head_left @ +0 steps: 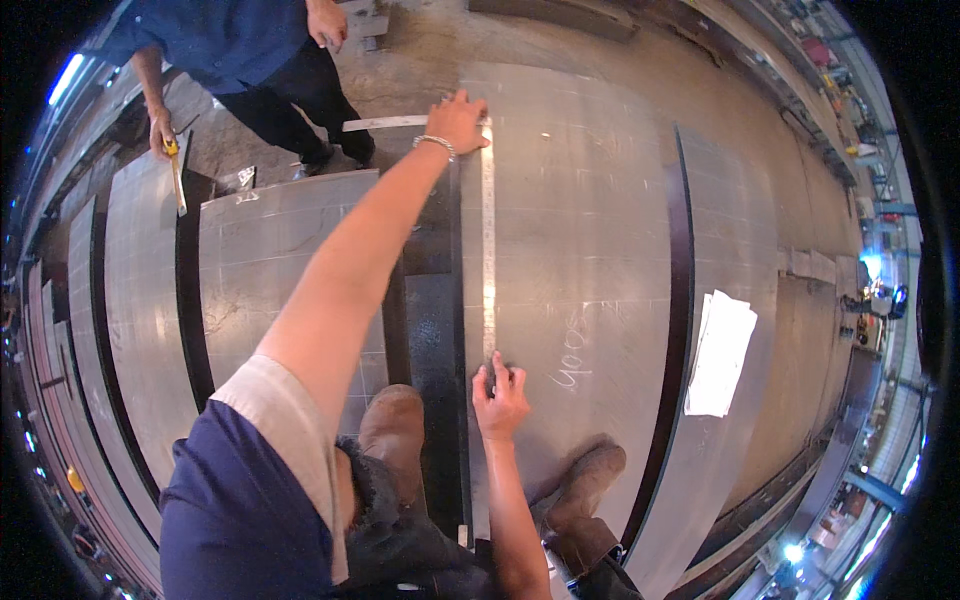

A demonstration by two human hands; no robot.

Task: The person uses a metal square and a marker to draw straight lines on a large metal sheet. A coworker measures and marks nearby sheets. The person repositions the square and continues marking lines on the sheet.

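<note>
A long L-shaped steel square [489,230] lies on a grey steel plate [580,230] near its left edge. Its short leg sticks out to the left past that edge. At the far corner, my left hand [458,124] grips the square, fingers bent over it. My right hand [501,402] is at the near end of the long leg, its fingers pinched together. Whatever lies between those fingertips is too small to make out. White handwritten chalk marks [572,360] show on the plate, right of my right hand.
My boots [392,435] stand on and beside the plates. White paper sheets [720,352] lie on the right-hand plate [728,220]. Dark gaps separate several plates to the left. At far left, another person [225,45] holds a yellow tape measure [172,148].
</note>
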